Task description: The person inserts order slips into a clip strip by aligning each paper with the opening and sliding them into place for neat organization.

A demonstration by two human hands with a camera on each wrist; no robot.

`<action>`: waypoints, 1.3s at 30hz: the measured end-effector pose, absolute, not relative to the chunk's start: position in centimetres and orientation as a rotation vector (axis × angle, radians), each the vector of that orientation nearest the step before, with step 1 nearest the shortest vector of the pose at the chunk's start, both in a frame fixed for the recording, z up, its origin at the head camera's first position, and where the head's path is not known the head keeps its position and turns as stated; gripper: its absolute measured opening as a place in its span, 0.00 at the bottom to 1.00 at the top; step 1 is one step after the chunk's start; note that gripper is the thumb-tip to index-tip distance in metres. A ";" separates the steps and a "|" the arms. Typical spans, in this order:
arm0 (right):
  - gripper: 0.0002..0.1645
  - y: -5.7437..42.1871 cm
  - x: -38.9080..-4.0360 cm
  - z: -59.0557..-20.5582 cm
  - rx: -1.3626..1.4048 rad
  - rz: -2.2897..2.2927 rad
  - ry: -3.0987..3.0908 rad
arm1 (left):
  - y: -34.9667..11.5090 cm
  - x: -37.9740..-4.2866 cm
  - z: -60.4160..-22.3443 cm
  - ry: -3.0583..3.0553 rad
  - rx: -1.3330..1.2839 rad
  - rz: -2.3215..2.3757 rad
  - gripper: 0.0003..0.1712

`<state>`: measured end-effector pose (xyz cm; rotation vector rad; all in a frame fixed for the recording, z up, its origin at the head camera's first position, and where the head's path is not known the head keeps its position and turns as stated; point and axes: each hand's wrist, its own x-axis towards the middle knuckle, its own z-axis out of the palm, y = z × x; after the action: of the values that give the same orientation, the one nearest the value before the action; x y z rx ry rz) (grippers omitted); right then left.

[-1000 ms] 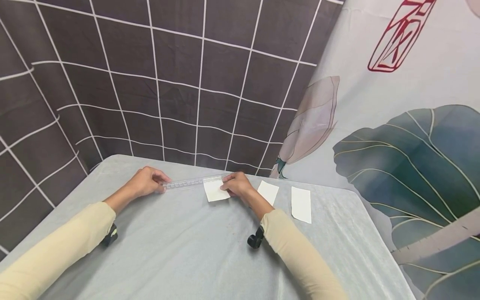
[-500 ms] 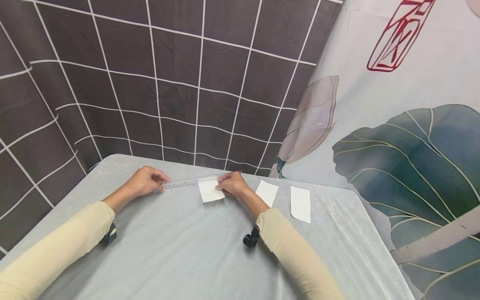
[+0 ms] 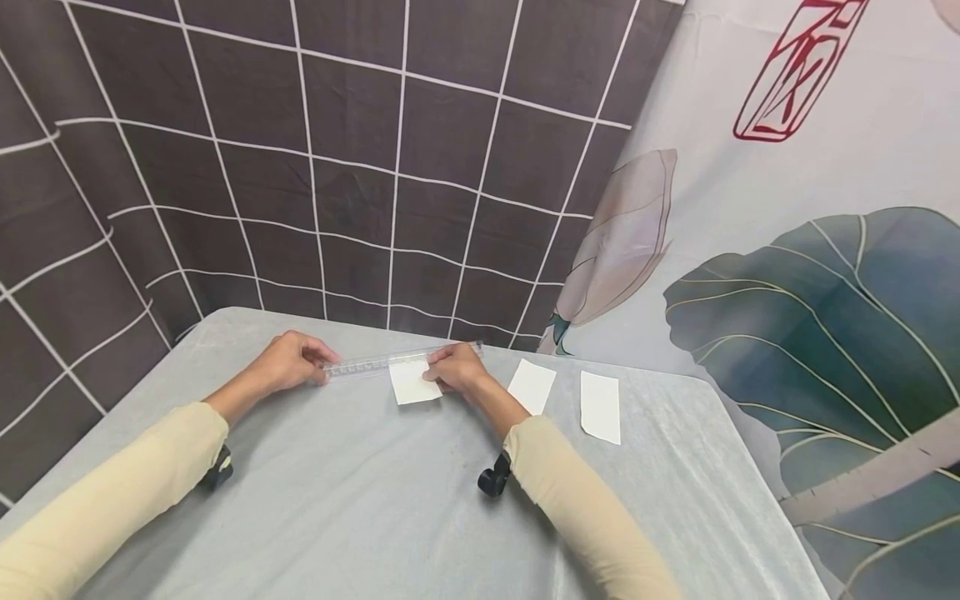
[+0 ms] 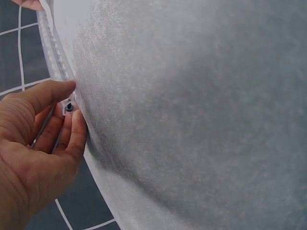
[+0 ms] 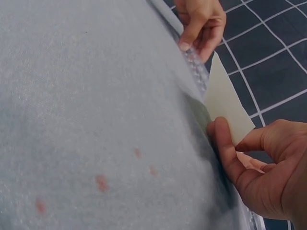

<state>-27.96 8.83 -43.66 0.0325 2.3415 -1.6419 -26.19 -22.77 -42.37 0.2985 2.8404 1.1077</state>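
Left hand: the left hand (image 3: 291,362) has its thumb and fingers bent toward one another, pinching the end of the clear ruler (image 3: 360,366) between their tips; a small hole near that end shows in the gap in the left wrist view.
Right hand: the right hand (image 3: 459,368) pinches a white paper slip (image 3: 412,383) by its side edge between thumb and fingers; whether any finger also presses the ruler cannot be told.
Held slip: tilted up off the cloth in the right wrist view, its upper edge overlapping the ruler in the head view.
Ruler: spans between the hands along the table's far side, its other end showing just past the right hand.
Other slips: one white slip (image 3: 532,386) lies near the right forearm, a second white slip (image 3: 600,407) farther right, apart from it.
Wrists: a black device (image 3: 217,468) under the left cream sleeve (image 3: 127,500), another black device (image 3: 495,477) under the right cream sleeve (image 3: 585,508).
Table: pale grey cloth (image 3: 360,500), with reddish spots (image 5: 101,183).
Behind: a dark grid-patterned curtain (image 3: 352,200) and a white leaf-print curtain (image 3: 712,192).
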 end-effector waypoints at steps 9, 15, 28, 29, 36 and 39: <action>0.21 8.4 -27.9 -43.6 0.031 -1.669 2.316 | -22.9 -26.3 -42.4 2.848 0.298 1.107 0.20; 0.21 7.8 -27.9 -43.7 0.046 -1.690 2.256 | -22.8 -26.3 -42.5 2.855 0.293 1.111 0.20; 0.20 6.4 -27.3 -43.8 0.048 -1.712 2.207 | -22.6 -26.2 -42.3 2.839 0.305 1.099 0.20; 0.20 6.3 -27.3 -43.8 0.045 -1.711 2.212 | -22.7 -26.3 -42.3 2.839 0.306 1.099 0.20; 0.20 5.6 -27.3 -43.8 0.039 -1.722 2.203 | -22.9 -26.2 -42.2 2.848 0.305 1.095 0.20; 0.19 5.2 -27.3 -43.8 0.046 -1.721 2.206 | -22.9 -26.3 -42.3 2.847 0.304 1.093 0.20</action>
<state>-27.29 5.23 -43.80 0.0460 2.2064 -1.7211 -26.31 -22.90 -42.27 0.3036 2.8467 1.0934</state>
